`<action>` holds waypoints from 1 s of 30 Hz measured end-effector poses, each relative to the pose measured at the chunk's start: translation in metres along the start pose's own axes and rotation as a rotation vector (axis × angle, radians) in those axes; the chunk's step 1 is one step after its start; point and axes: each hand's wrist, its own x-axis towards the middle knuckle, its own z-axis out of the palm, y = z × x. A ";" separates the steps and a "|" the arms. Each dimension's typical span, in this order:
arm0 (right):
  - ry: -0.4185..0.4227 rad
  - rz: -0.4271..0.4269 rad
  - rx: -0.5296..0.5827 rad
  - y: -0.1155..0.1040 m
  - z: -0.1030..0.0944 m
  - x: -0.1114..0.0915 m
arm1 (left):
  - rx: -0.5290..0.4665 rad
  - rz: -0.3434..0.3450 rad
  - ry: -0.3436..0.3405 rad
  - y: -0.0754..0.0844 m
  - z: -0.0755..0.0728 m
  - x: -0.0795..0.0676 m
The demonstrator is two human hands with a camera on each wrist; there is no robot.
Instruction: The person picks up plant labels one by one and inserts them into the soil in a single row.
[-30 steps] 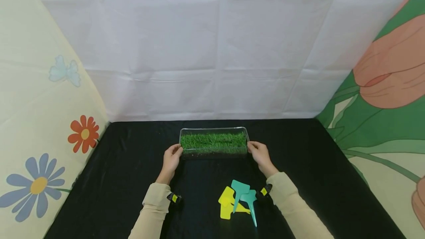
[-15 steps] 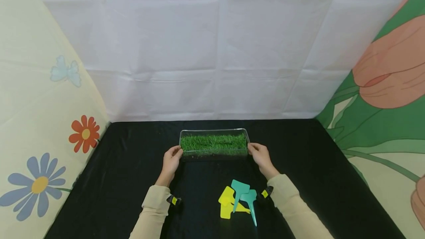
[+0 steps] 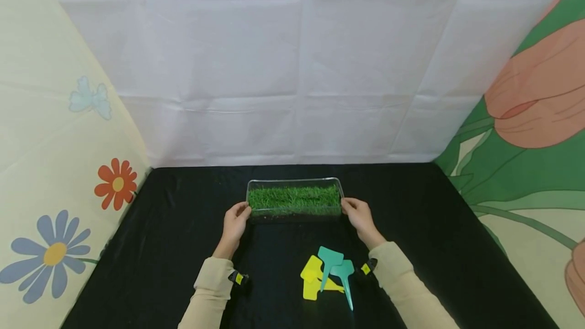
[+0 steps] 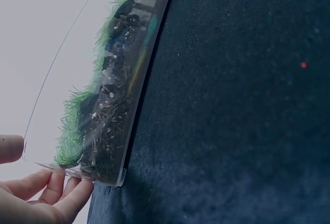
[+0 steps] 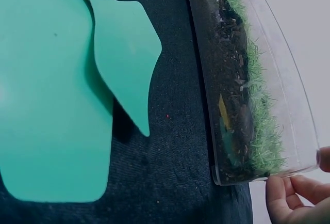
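A clear plastic planter box (image 3: 294, 213) with dark soil and a strip of short green grass (image 3: 294, 198) stands toward the back of the table. My left hand (image 3: 235, 223) holds its left end; in the left wrist view the thumb is at the rim and the curled fingers (image 4: 72, 201) lie against the end wall. The right end is held by my right hand (image 3: 359, 217), its thumb likewise at the rim and its fingers (image 5: 278, 198) against the wall. Through the clear side, white specks show in the soil (image 4: 105, 105).
Between my forearms, teal T-shaped plant labels (image 3: 330, 258) overlap yellow ones (image 3: 310, 289) on the black tablecloth (image 3: 192, 227). A white sheet (image 3: 292, 75) hangs behind the table, with flower-printed cloths (image 3: 50, 166) at both sides.
The planter box has slid slightly toward me with both hands keeping hold of its ends. The plant labels lie as before.
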 end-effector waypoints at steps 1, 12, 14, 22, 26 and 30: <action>0.000 0.003 0.003 0.000 0.000 0.000 | 0.000 -0.001 0.000 0.000 0.000 0.000; -0.008 0.007 -0.009 -0.001 -0.002 -0.006 | 0.000 0.001 -0.006 -0.001 0.000 -0.004; -0.009 0.005 -0.014 0.000 -0.002 -0.007 | 0.002 0.003 -0.005 -0.001 -0.001 -0.005; -0.014 -0.004 -0.008 0.000 -0.003 -0.010 | 0.001 -0.004 -0.007 0.000 -0.002 -0.009; -0.014 0.001 -0.008 -0.002 -0.003 -0.013 | 0.003 -0.008 -0.004 0.000 -0.003 -0.010; -0.012 0.013 -0.014 -0.004 -0.003 -0.016 | 0.005 -0.014 -0.003 -0.001 -0.003 -0.012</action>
